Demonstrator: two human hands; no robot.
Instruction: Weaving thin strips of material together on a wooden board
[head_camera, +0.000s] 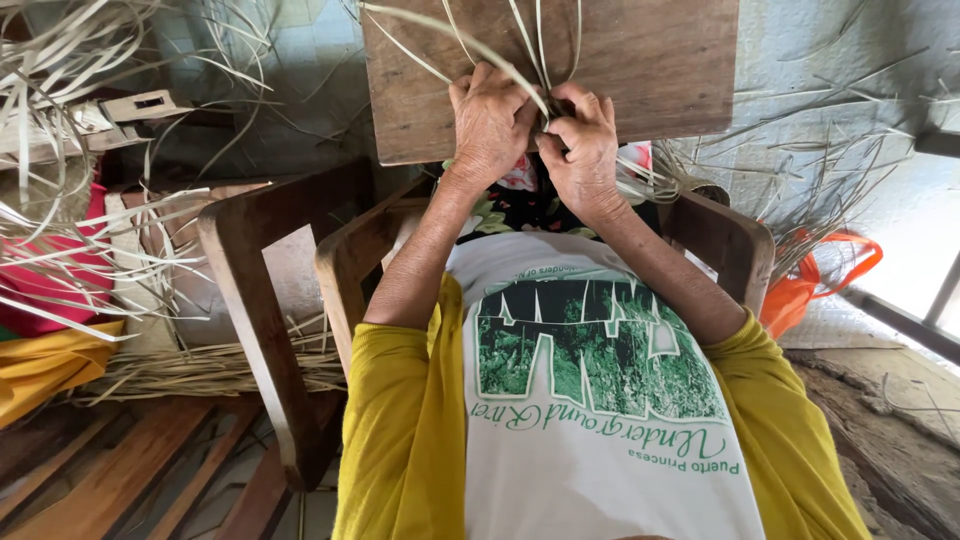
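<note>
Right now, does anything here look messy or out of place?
Yes. Loose pale strips lie scattered at the left and on the grey floor at the right. Both hands grip strips on the wooden board.

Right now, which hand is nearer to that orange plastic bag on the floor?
Right. The right hand pinches the pale strips on the wooden board, on the side toward the orange bag; the left hand sits beyond it, farther off.

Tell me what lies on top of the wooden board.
On the wooden board lie thin pale strips, gripped by the left hand and right hand. Where the strips join is hidden under the fingers.
</note>
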